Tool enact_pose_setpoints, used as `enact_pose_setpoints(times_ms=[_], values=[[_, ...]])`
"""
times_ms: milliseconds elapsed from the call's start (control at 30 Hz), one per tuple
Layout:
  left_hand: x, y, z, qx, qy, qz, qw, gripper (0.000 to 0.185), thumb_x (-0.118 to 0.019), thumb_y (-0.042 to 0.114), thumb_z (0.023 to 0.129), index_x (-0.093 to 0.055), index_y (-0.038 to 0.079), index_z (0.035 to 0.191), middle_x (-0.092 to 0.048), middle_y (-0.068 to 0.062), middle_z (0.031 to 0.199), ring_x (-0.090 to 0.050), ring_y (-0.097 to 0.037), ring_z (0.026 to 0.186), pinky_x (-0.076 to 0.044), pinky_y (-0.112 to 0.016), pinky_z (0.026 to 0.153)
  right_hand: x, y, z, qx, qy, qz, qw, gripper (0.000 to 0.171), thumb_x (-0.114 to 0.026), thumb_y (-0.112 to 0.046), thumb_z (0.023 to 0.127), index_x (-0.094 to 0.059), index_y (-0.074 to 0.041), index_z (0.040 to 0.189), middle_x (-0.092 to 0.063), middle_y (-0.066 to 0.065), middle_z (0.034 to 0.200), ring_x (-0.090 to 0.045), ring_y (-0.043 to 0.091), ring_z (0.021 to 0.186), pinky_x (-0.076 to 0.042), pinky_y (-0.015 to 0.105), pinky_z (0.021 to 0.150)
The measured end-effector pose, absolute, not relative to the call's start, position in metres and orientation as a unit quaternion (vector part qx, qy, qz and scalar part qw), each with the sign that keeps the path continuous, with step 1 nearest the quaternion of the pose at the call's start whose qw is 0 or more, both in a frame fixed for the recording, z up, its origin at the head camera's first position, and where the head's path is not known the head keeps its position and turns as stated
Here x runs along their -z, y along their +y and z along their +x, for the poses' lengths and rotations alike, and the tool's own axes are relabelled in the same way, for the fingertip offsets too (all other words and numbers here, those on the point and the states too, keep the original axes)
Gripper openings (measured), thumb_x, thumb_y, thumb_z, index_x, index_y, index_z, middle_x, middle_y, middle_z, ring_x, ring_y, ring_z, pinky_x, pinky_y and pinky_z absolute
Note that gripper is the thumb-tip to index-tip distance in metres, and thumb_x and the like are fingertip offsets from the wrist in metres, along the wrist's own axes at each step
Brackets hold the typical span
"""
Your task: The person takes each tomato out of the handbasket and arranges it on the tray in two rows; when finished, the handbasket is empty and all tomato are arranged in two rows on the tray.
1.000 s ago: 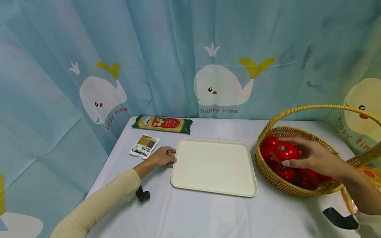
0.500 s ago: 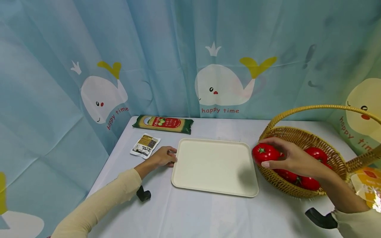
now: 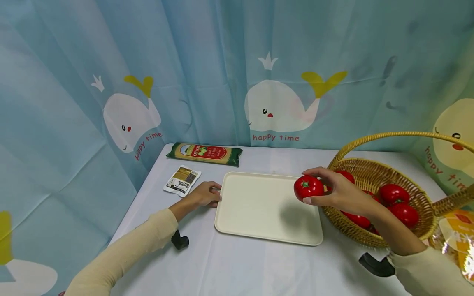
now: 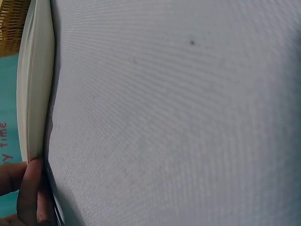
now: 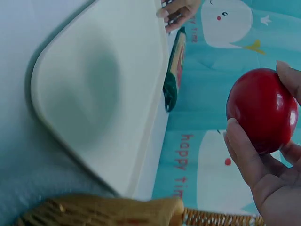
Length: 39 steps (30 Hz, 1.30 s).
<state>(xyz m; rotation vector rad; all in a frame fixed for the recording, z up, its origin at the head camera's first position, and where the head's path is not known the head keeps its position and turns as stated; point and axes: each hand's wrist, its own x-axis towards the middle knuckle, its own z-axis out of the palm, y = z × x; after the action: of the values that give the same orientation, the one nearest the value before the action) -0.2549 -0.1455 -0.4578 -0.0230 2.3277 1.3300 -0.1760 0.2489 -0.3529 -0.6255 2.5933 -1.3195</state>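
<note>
In the head view my right hand (image 3: 342, 192) grips a glossy red tomato (image 3: 308, 189) with a green star-shaped stem. It holds the tomato in the air over the right part of a cream rectangular tray (image 3: 259, 201). In the right wrist view, fingers and thumb wrap the sides of the tomato (image 5: 262, 110), and its shadow falls on the tray (image 5: 70, 94). My left hand (image 3: 203, 194) pinches the tray's left rim with curled fingers, also visible in the left wrist view beside the tray's edge (image 4: 37, 84).
A wicker basket (image 3: 426, 197) with a tall handle stands right of the tray, holding several tomatoes (image 3: 394, 194). A green pasta packet (image 3: 203, 153) and a small white-and-brown sachet (image 3: 182, 181) lie at the back left. An orange-and-clear bag (image 3: 455, 238) lies beyond the basket.
My right hand has lifted the tomato from the basket and carried it left over the tray. My left hand has stayed on the tray's rim.
</note>
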Motion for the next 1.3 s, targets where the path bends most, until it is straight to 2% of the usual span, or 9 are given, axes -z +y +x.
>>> enact_pose_setpoints(times_ms=[167, 300, 433, 600, 1300], values=[[0.458, -0.146, -0.255, -0.481, 0.846, -0.008, 0.227, 0.046, -0.07, 0.001, 0.089, -0.058, 0.0, 0.133, -0.063, -0.011, 0.102, -0.063, -0.015, 0.079, -0.062, -0.024, 0.069, 0.358, 0.237, -0.184, 0.452, 0.862, -0.209, 0.092, 0.069, -0.084, -0.021, 0.081, -0.051, -0.01, 0.14, -0.059, 0.017, 0.128, -0.058, 0.035, 0.11, -0.063, 0.03, 0.074], [0.459, -0.145, -0.256, -0.482, 0.845, -0.008, 0.23, 0.046, -0.069, 0.001, 0.089, -0.057, 0.0, 0.133, -0.062, -0.011, 0.101, -0.064, -0.015, 0.079, -0.062, -0.024, 0.069, 0.364, 0.228, -0.19, 0.466, 0.855, -0.207, 0.098, 0.067, -0.085, -0.022, 0.08, -0.052, -0.009, 0.137, -0.061, 0.015, 0.123, -0.058, 0.034, 0.108, -0.063, 0.03, 0.074], [0.46, -0.145, -0.256, -0.481, 0.846, -0.005, 0.23, 0.045, -0.069, 0.001, 0.09, -0.057, 0.0, 0.133, -0.062, -0.011, 0.102, -0.064, -0.015, 0.079, -0.062, -0.024, 0.069, 0.37, 0.219, -0.196, 0.478, 0.845, -0.214, 0.105, 0.064, -0.084, -0.022, 0.081, -0.053, -0.007, 0.135, -0.062, 0.014, 0.119, -0.06, 0.032, 0.105, -0.063, 0.031, 0.073], [0.46, -0.145, -0.255, -0.475, 0.851, 0.001, 0.225, 0.045, -0.068, 0.002, 0.09, -0.057, 0.001, 0.133, -0.063, -0.011, 0.103, -0.064, -0.015, 0.079, -0.062, -0.023, 0.07, 0.378, 0.21, -0.205, 0.481, 0.841, -0.224, 0.108, 0.064, -0.083, -0.019, 0.082, -0.051, -0.005, 0.136, -0.061, 0.016, 0.122, -0.059, 0.034, 0.109, -0.063, 0.03, 0.074], [0.458, -0.146, -0.254, -0.496, 0.838, 0.002, 0.226, 0.045, -0.067, 0.0, 0.089, -0.057, 0.0, 0.133, -0.061, -0.01, 0.099, -0.062, -0.014, 0.076, -0.062, -0.024, 0.068, 0.393, 0.173, -0.239, 0.451, 0.865, -0.194, 0.101, 0.066, -0.084, -0.028, 0.081, -0.057, -0.008, 0.137, -0.06, 0.016, 0.13, -0.06, 0.033, 0.107, -0.062, 0.033, 0.075]])
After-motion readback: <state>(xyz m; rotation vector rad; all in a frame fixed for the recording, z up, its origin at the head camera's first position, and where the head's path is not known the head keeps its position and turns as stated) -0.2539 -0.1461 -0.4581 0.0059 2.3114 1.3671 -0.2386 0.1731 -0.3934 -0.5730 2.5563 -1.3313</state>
